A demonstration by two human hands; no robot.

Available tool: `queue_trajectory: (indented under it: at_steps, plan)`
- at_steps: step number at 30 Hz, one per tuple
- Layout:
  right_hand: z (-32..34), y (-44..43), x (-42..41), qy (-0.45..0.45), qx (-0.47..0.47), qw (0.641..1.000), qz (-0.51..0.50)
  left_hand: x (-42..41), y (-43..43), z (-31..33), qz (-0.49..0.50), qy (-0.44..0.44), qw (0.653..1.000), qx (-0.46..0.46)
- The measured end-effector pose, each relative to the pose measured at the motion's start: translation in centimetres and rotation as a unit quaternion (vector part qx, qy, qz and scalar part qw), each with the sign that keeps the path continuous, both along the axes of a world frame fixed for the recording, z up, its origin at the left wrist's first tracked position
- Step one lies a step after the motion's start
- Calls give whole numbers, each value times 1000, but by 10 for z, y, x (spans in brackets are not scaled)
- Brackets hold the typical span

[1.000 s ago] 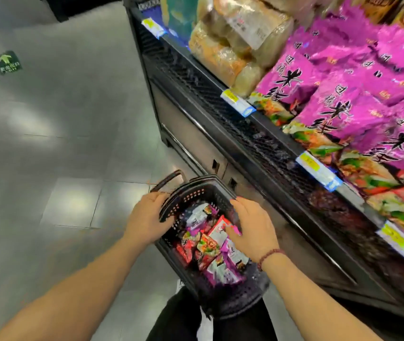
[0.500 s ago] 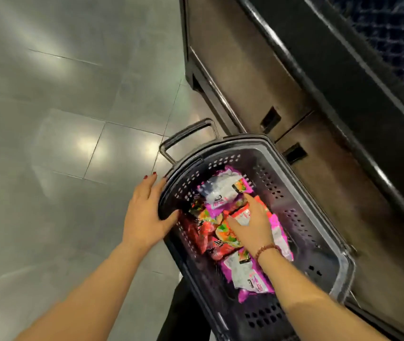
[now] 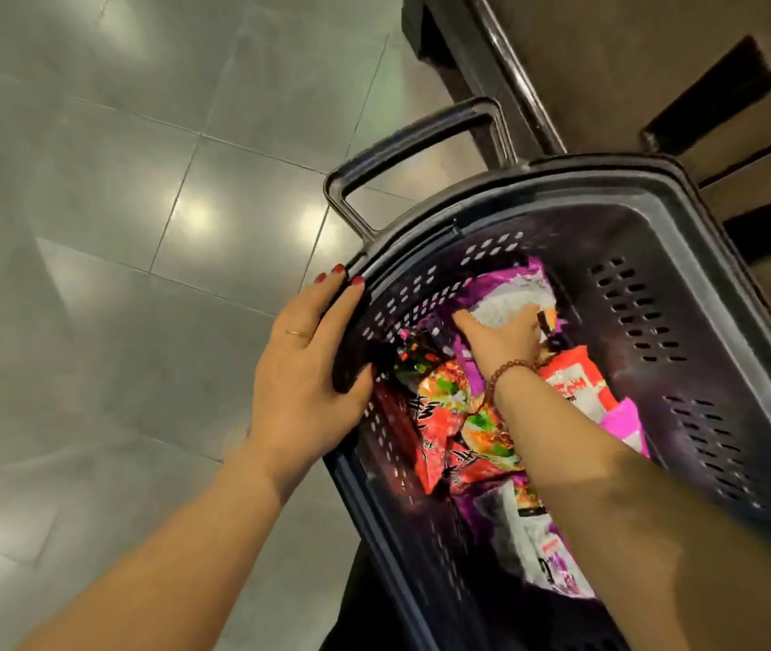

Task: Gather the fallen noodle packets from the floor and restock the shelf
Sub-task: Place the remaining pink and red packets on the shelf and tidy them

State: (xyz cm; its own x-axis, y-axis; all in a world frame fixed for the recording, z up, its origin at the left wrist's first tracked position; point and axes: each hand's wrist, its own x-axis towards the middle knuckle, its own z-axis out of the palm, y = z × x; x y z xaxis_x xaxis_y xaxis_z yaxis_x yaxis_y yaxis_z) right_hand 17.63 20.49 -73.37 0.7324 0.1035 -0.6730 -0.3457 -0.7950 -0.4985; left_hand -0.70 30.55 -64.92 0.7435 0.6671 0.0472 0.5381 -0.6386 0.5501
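A dark plastic shopping basket [image 3: 684, 190] stands on the floor and holds several noodle packets. A purple and white packet [image 3: 515, 293] lies at its far end, red and orange packets [image 3: 440, 415] in the middle, and another purple and white packet [image 3: 529, 547] nearer to me. My left hand [image 3: 303, 368] grips the basket's left rim, thumb inside and fingers outside. My right hand [image 3: 496, 338] reaches deep into the basket and closes its fingers over the far purple and white packet. My right forearm hides part of the pile.
The basket's pull handle [image 3: 421, 133] sticks out at the far end. The dark base of the shelf unit [image 3: 609, 63] runs along the right, close beside the basket. Grey tiled floor [image 3: 139, 180] spreads to the left. Dark clothing shows at the bottom edge.
My head has dropped from the shelf toward the basket. My right hand moved from the middle packets to the far purple packet. My left hand keeps its hold on the rim.
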Motion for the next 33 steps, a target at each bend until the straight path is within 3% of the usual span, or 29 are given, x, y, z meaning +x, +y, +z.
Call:
queue_trajectory:
  at_steps: [5,9,12,16,18,19,21,22,23,24,26,27,28,30,31,33]
  plan:
    - [1,12,10,49,-23,990,-132,0,1,-2,-2,-2,1000,13]
    - [20,-5,15,143,68,965,-209,1,-1,1,6,3,1000,11]
    - [28,-38,10,103,114,956,-251,1,-3,5,7,28,1000,-1]
    - [51,-89,6,236,296,872,-311,3,-4,9,-15,70,997,25]
    - [71,-112,-1,292,381,819,-313,10,-11,15,-37,47,996,59]
    - [78,-123,-3,298,390,821,-292,17,-19,17,-51,21,997,53]
    - [87,-142,-7,301,362,845,-255,36,-41,18,-62,-20,997,-44]
    - [93,-149,-9,326,380,822,-272,47,-54,18,-36,-18,990,-135]
    - [94,-154,-11,346,399,796,-298,60,-65,19,13,4,968,-251]
    - [95,-156,-13,355,400,787,-307,72,-73,21,69,41,923,-377]
    - [95,-158,-16,363,383,783,-329,92,-86,21,150,97,782,-597]
    - [94,-160,-16,362,376,788,-326,96,-90,18,166,103,712,-675]
    - [89,-162,-17,361,373,797,-307,98,-93,16,174,98,666,-719]
    - [83,-160,-22,343,362,832,-242,98,-97,11,187,82,622,-756]
    - [78,-161,-24,325,349,854,-210,97,-97,5,197,82,623,-753]
    - [65,-169,-28,255,309,895,-197,95,-98,-5,221,84,662,-711]
